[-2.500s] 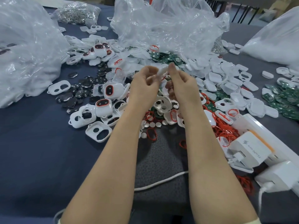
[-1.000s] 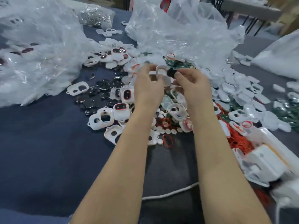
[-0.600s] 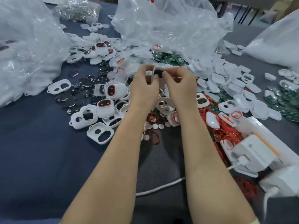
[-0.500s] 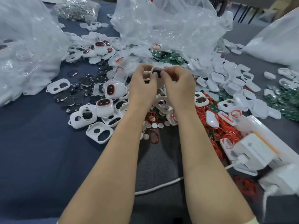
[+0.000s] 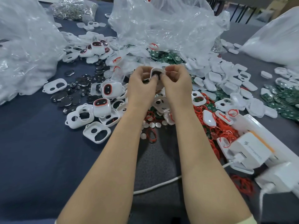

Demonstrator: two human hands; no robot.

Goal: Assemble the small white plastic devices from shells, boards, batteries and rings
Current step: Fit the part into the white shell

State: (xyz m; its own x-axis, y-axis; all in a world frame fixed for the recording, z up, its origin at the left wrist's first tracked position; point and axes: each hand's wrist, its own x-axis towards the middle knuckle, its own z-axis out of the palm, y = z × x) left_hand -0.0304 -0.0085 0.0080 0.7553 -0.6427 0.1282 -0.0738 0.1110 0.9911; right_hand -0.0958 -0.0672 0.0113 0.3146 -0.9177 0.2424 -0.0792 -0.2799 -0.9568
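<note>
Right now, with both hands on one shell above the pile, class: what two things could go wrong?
The left hand and right hand press a dark round part into a small white plastic shell in mid-air; it might seat crooked or pop out.
If dropped, it could get lost among the loose white shells scattered on the table.

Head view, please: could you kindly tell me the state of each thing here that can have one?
white shell: held up between both hands, dark round part seated inside.
left hand: grips the shell.
right hand: pinches the shell.
empty shell: lying on the table, both openings unfilled.
white charger: plugged into the power strip, cable attached.
</note>
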